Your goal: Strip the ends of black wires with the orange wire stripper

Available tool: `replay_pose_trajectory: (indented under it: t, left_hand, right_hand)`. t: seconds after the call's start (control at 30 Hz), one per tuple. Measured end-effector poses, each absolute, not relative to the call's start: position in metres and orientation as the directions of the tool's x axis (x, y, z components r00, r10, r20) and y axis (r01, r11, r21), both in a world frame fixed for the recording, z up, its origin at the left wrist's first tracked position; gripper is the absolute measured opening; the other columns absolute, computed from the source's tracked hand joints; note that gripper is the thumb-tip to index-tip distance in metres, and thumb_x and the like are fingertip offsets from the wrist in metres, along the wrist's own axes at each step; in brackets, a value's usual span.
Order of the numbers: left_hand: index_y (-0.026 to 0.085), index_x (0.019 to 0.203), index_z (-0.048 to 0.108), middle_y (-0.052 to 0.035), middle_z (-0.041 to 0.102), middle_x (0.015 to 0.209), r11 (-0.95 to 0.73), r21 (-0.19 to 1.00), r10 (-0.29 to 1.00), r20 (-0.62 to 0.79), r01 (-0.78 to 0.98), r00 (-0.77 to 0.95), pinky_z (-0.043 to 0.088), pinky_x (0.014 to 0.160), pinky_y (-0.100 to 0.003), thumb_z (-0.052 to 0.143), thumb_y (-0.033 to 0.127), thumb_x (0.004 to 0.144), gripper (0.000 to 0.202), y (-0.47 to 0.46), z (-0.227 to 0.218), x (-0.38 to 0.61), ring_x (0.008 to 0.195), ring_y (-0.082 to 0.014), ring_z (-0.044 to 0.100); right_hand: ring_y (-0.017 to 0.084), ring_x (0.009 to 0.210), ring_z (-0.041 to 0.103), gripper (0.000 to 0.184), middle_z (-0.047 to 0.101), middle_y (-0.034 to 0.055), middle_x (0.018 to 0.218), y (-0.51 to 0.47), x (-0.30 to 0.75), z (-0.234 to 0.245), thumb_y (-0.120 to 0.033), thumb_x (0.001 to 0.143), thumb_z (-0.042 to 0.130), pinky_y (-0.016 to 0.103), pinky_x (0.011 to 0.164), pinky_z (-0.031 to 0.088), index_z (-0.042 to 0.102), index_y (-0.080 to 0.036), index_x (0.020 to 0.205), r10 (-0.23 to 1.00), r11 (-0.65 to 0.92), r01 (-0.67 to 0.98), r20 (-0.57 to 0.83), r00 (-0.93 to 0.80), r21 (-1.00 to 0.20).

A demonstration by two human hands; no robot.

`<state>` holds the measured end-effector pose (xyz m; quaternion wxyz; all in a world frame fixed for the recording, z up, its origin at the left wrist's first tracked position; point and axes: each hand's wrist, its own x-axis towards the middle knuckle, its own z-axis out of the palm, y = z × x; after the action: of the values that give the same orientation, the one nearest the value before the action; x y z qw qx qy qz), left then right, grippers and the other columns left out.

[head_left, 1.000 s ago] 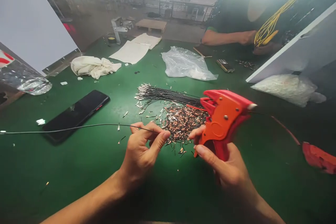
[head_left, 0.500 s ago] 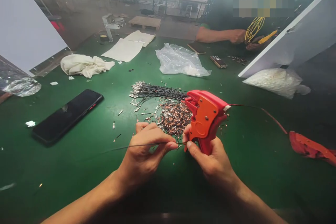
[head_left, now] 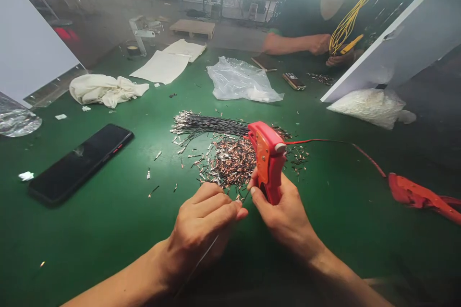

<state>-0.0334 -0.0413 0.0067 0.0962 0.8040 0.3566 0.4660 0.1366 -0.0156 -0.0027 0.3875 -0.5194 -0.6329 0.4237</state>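
My left hand (head_left: 207, 220) is closed on a thin dark wire (head_left: 206, 253), pinched between thumb and fingers, its tail hanging down toward me. My right hand (head_left: 284, 216) is wrapped round the handle of a red and orange wire stripper (head_left: 265, 153), held upright. The wire's short end reaches toward the right thumb; whether that thumb touches it I cannot tell. Just beyond both hands lies a heap of copper and black wire offcuts (head_left: 232, 163). Behind the heap is a bundle of black wires (head_left: 216, 123) with metal terminals at its left end.
A black phone (head_left: 82, 160) lies at left, near a crumpled cream cloth (head_left: 108, 88). A clear plastic bag (head_left: 241, 79) sits at the back. On the right, a red cord runs to a red tool (head_left: 418, 192). Across the table a person's hands hold yellow wires (head_left: 345, 24).
My right hand has turned the wire stripper so its back end faces me more. The wire in my left hand has swung from pointing left to hanging toward me.
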Motion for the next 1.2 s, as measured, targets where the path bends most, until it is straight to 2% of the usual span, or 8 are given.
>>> replay_pose_trajectory:
  t: [0.3,0.43,0.5,0.63,0.77,0.97,1.07,1.2]
  left_hand:
    - [0.015,0.095,0.061,-0.0029,0.066,0.063,-0.769,0.311,0.561,0.747,0.558,0.358,0.047,0.061,-0.029,0.064,0.001,0.08,0.021,-0.045,-0.003,-0.029,0.06,-0.015,0.056]
    - [0.012,0.098,0.061,-0.0042,0.066,0.064,-0.767,0.294,0.553,0.754,0.571,0.355,0.048,0.064,-0.03,0.065,0.0,0.079,0.023,-0.044,-0.005,-0.028,0.062,-0.0155,0.058]
    - [0.013,0.094,0.062,-0.0033,0.066,0.064,-0.753,0.355,0.586,0.745,0.554,0.318,0.048,0.065,-0.03,0.065,-0.002,0.078,0.022,-0.044,-0.005,-0.027,0.06,-0.014,0.056]
    - [0.017,0.085,0.064,-0.0003,0.063,0.066,-0.619,0.645,0.759,0.639,0.448,0.127,0.047,0.061,-0.026,0.063,0.001,0.082,0.016,-0.041,-0.002,-0.031,0.063,-0.0124,0.056]
    - [0.019,0.081,0.067,0.0021,0.06,0.066,-0.494,0.81,0.833,0.545,0.317,-0.095,0.045,0.061,-0.026,0.063,0.008,0.086,0.013,-0.036,0.002,-0.043,0.064,-0.0117,0.055]
    - [0.021,0.075,0.067,0.0023,0.055,0.065,-0.351,0.934,0.881,0.354,0.069,-0.313,0.038,0.061,-0.025,0.064,0.025,0.09,0.016,-0.025,0.006,-0.062,0.065,-0.0107,0.051]
    - [0.02,0.072,0.065,0.002,0.055,0.068,-0.304,0.952,0.888,0.271,-0.031,-0.371,0.039,0.063,-0.023,0.066,0.031,0.088,0.02,-0.022,0.009,-0.066,0.066,-0.0099,0.051]
    - [0.019,0.071,0.065,0.0022,0.054,0.068,-0.292,0.954,0.883,0.239,-0.073,-0.404,0.041,0.064,-0.021,0.068,0.033,0.087,0.022,-0.022,0.013,-0.068,0.067,-0.009,0.051]
  right_hand:
    - [0.019,0.073,0.051,0.011,0.055,0.0027,0.084,-0.012,0.128,-0.003,-0.014,0.079,0.051,0.033,0.067,0.043,0.051,-0.021,0.089,0.988,0.131,0.44,0.079,-0.134,-0.888]
    - [0.02,0.077,0.051,0.013,0.054,0.0043,0.086,-0.011,0.124,-0.003,-0.014,0.077,0.05,0.035,0.069,0.042,0.05,-0.02,0.088,0.989,0.141,0.471,0.099,-0.112,-0.871]
    - [0.02,0.077,0.051,0.013,0.054,0.0043,0.086,-0.01,0.124,-0.004,-0.014,0.077,0.051,0.036,0.07,0.042,0.05,-0.02,0.089,0.988,0.148,0.459,0.112,-0.104,-0.876]
    - [0.018,0.073,0.052,0.009,0.055,0.0026,0.084,-0.006,0.13,-0.001,-0.019,0.08,0.053,0.034,0.069,0.044,0.052,-0.019,0.089,0.981,0.155,0.316,0.109,-0.16,-0.936]
    - [0.015,0.071,0.051,0.012,0.056,0.0011,0.081,-0.002,0.141,0.01,-0.026,0.081,0.059,0.03,0.066,0.045,0.055,-0.019,0.09,0.956,-0.031,0.039,-0.041,-0.289,-0.999]
    - [0.021,0.085,0.059,0.023,0.062,0.0027,0.082,-0.01,0.148,0.009,-0.017,0.075,0.059,0.035,0.071,0.05,0.058,-0.018,0.097,0.761,-0.397,-0.29,-0.136,-0.635,-0.87]
    - [0.019,0.076,0.064,0.027,0.062,0.0012,0.078,-0.015,0.147,0.001,-0.012,0.071,0.058,0.042,0.08,0.05,0.059,-0.015,0.097,0.662,-0.525,-0.307,-0.154,-0.734,-0.794]
    - [0.016,0.068,0.063,0.029,0.063,0.0012,0.075,-0.018,0.145,-0.006,-0.01,0.064,0.056,0.032,0.067,0.048,0.058,-0.013,0.093,0.602,-0.592,-0.236,-0.227,-0.766,-0.771]
